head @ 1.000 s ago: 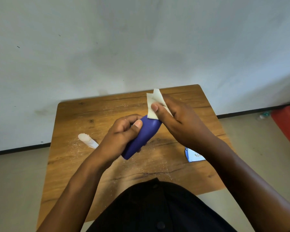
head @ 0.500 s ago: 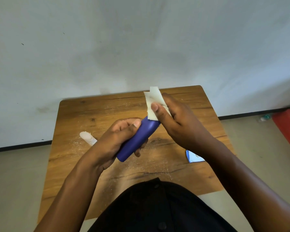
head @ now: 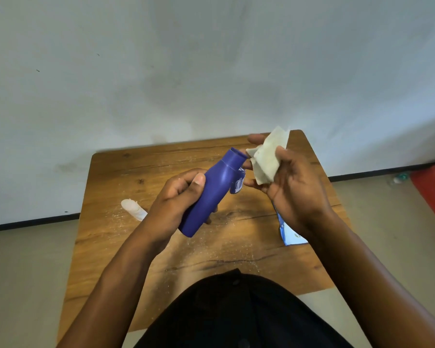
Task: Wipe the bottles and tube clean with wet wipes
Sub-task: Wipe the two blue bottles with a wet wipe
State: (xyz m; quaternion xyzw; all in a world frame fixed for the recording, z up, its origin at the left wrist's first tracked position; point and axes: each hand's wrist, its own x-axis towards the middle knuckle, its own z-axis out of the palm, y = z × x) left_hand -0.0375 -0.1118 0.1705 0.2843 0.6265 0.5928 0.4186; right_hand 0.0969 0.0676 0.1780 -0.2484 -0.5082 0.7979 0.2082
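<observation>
Head view shows the left hand (head: 172, 199) wrapped around the lower body of a blue bottle (head: 211, 193), thumb pressed on its front, holding it tilted above the table (head: 106, 234) with the cap end pointing up toward the right hand (head: 290, 187). That hand pinches a crumpled wet wipe (head: 268, 159) between thumb and fingers, just beside the cap. A white tube (head: 133, 209) lies on the table left of the left hand. A blue-and-white packet (head: 290, 233) lies beneath the right wrist.
</observation>
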